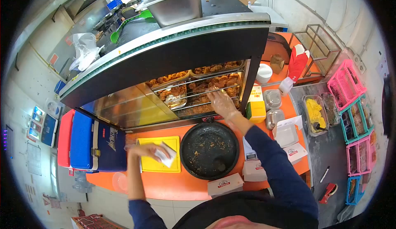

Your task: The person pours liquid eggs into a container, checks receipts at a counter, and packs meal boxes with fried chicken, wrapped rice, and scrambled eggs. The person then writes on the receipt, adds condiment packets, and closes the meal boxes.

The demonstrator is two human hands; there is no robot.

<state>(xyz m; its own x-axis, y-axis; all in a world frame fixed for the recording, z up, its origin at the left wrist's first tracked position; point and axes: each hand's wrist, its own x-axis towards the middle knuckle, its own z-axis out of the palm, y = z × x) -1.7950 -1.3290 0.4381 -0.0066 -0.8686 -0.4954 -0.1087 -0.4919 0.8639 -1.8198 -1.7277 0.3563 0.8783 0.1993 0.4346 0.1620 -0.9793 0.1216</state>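
My left hand is closed on a small white paper piece, perhaps a bag or sleeve, above a yellow cutting board. My right hand, which seems to wear a clear plastic glove, reaches through the opening of a black display warmer. Its fingers stretch toward pieces of fried chicken on a wire rack; the fingertips are partly lost among the pieces. Metal trays of more chicken sit beside them. Between my arms lies a round black pan with crumbs in it.
White takeaway boxes and a yellow carton lie around my right forearm. A blue cooler stands left. Farther right are a tub of yellow food, stacked baskets and a tape dispenser. A steel pan tops the warmer.
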